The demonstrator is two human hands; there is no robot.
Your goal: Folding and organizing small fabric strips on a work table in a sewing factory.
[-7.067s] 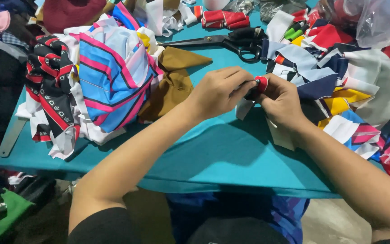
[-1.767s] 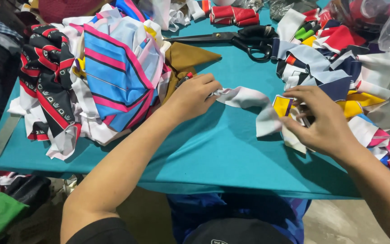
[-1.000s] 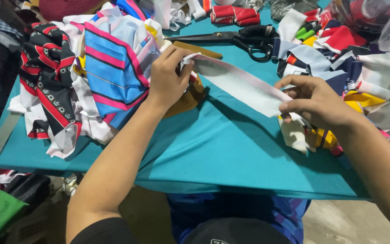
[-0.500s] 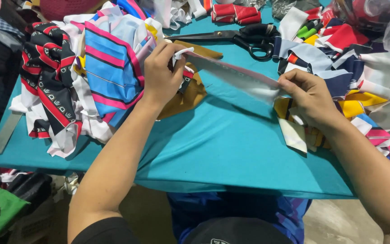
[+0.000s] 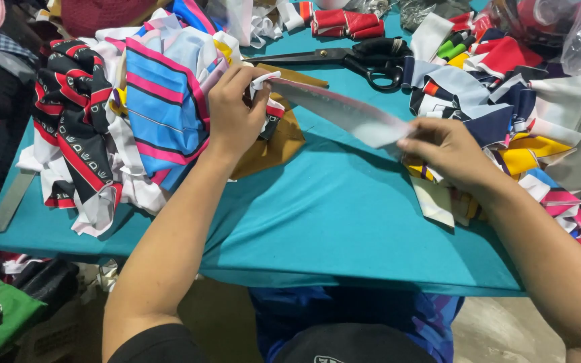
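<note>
1. Worktop (image 5: 344, 222): covered in teal cloth, bare in the middle, with fabric crowding both ends.
2. Striped fabric pile (image 5: 163, 101): blue and pink striped pieces, with black, red and white ones beside them, heaped at the person's left. It lies as it did half a second ago.
3. Mixed scrap heap (image 5: 519, 101): navy, white, yellow and red offcuts banked at the right, partly under the right hand.
4. Black scissors (image 5: 364, 57): lying flat at the far edge, untouched, well apart from both hands.
5. Brown fabric piece (image 5: 280, 138): flat beneath the left hand, partly hidden by it.
6. White fabric strip (image 5: 344, 111): the piece in work, held off the worktop and stretched between the two hands. Judged light, soft and limp; it would sag unless kept taut, so the ends are the sensible places to grip. No sign of slipperiness or fragility.
7. Left hand (image 5: 233, 114): fingers pinched closed on the strip's left end, over the edge of the striped pile.
8. Right hand (image 5: 448, 151): fingers pinched closed on the strip's right end, just above the scrap heap.
9. Change noted: against the view half a second ago the strip hangs at much the same slant, while the right hand sits slightly lower and nearer the person.
</note>
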